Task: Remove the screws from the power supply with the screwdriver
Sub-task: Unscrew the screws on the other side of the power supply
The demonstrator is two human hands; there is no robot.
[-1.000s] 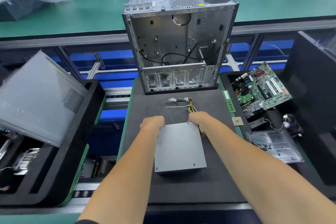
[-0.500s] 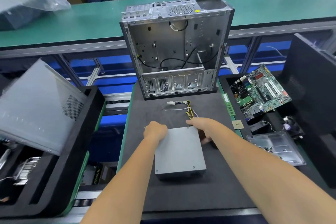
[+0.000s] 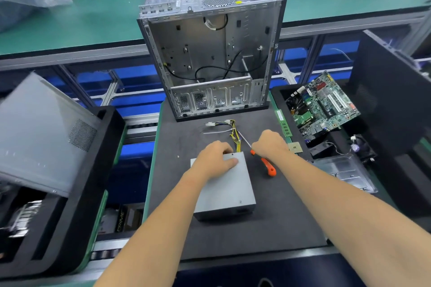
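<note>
Side panel [image 3: 39, 133]: leaning in the black foam tray at my far left, well apart from the work.

Left hand [image 3: 215, 159]: resting palm down on the far end of the power supply, fingers curled over its far edge and thumb flat on the lid, steadying it.

Power supply [image 3: 227, 190]: lying flat on the black mat of the tabletop [image 3: 268, 228], right in front of me, its long axis running away from me toward the empty case [image 3: 211, 53]; its cable bundle [image 3: 234, 135] trails off the far end.

Screw [image 3: 232, 154]: a small dark dot near the lid's far edge, just beside my left thumb (my guess is this one goes first).

Screwdriver [image 3: 268, 166]: just right of the power supply, orange handle pointing back toward me, thin shaft angling up and left toward the cables.

Right hand [image 3: 270, 144]: clenched round the screwdriver's upper handle, knuckles up.

Key relation: the tip lies beyond and to the right of that screw, so I judge my right hand must swing it left and back over the lid.

Motherboard [image 3: 326, 105]: propped in the tray at my right.
</note>
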